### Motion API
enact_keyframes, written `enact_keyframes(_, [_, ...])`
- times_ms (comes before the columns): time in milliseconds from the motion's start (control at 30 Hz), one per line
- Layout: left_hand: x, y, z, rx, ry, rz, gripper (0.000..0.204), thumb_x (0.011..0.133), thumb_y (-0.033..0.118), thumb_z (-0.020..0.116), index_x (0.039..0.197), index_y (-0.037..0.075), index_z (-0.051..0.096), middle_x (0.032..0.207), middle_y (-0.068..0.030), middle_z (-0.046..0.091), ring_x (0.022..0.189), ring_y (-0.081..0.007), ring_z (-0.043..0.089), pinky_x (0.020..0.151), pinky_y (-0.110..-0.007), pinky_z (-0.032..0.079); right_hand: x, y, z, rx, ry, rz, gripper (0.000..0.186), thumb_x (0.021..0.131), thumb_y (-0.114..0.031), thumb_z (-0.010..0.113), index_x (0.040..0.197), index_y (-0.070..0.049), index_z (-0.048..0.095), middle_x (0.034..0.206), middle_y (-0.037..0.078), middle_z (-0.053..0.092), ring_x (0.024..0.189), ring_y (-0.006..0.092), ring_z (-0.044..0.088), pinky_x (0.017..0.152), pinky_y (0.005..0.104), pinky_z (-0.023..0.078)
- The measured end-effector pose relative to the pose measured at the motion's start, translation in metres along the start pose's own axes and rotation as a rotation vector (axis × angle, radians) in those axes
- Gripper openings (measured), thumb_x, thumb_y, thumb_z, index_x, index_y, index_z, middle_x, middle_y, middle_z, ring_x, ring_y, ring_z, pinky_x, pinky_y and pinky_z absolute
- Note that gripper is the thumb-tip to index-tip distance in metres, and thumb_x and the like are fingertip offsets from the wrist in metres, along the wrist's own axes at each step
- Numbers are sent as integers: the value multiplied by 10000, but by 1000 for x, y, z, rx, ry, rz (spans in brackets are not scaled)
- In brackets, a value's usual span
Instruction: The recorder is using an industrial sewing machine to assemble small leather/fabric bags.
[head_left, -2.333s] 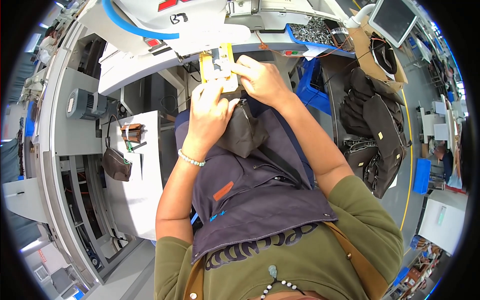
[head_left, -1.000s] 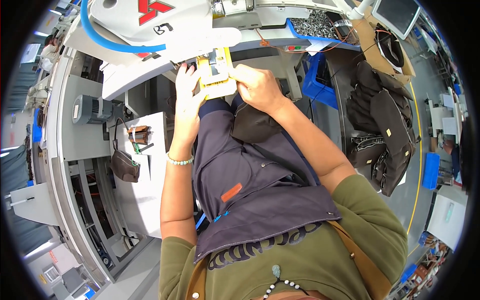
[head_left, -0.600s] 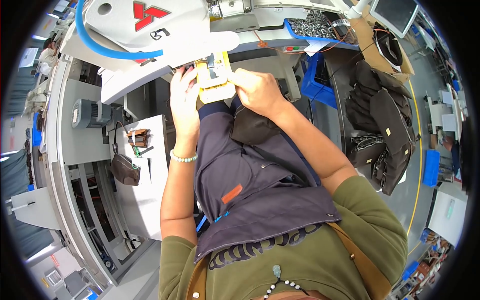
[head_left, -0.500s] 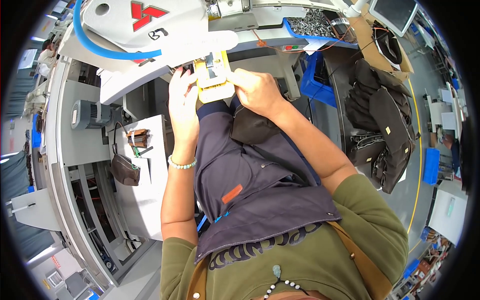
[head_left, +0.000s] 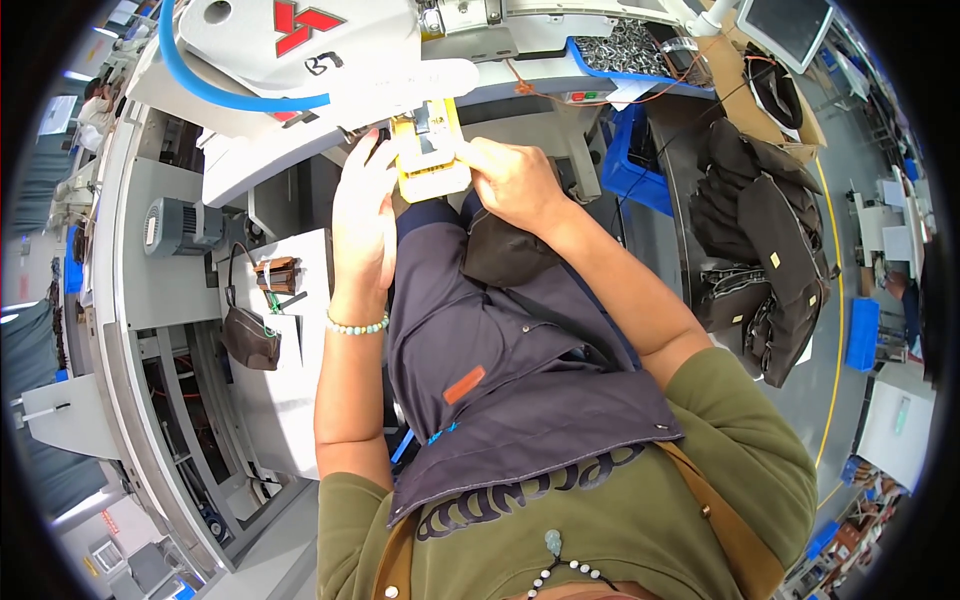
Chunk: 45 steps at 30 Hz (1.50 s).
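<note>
At the white sewing machine, a yellow work plate with metal parts on it lies between my two hands. My left hand is on the plate's left side, its fingers stretched up toward the metal parts and nothing seen in its grasp. On the right side of the plate, my right hand has thumb and forefinger pinched together. A dark brown fabric pouch hangs from beneath that hand over my lap. The part of it between the fingers is hidden.
A blue tray of small metal pieces stands on the machine table. Dark bags are piled at the right, near an open cardboard box. On a side table at the left lies a small dark pouch. A blue hose curves across the machine.
My left hand has shifted slightly left and its fingers have straightened. The machine cover and its hose appear slightly further right. My right hand has stayed nearly still.
</note>
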<state>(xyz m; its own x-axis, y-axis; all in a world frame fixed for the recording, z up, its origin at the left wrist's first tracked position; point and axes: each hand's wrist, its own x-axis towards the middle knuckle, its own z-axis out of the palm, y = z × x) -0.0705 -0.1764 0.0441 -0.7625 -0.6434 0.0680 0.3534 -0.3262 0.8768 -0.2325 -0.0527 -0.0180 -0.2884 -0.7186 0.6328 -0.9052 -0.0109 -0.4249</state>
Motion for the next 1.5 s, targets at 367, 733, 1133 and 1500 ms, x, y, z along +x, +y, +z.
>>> enact_keyframes(367, [7,15,6,-117,-55,-43,539,994,10,547,1446,-190,332,1483,-280,444,1368,-336,497,1214,-441,355,2,-5,-2,41,21,17,359,814,3,619,1142,-123,692,817,94,630,702,327,654,619,420,541])
enact_keyframes(733, [3,30,0,-96,1,-168,585,968,-2,558,1459,-198,306,1499,-300,416,1412,-360,447,1225,-478,330,-1,0,1,63,17,18,363,811,4,622,1145,-123,688,816,92,630,701,328,652,615,421,533])
enact_keyframes(1133, [24,3,-10,-77,-27,-116,517,936,44,628,1404,-103,465,1410,-172,542,1363,-266,495,1180,-387,356,2,-4,-1,85,24,26,342,817,1,627,1131,-119,690,827,100,639,706,328,656,622,423,537])
enact_keyframes(1500, [-3,-39,-34,941,23,503,363,1014,189,581,1349,54,619,1517,-137,491,1464,-315,347,1218,-442,258,2,-4,-4,96,-8,54,350,829,10,613,1150,-103,697,880,114,681,746,341,672,656,409,551])
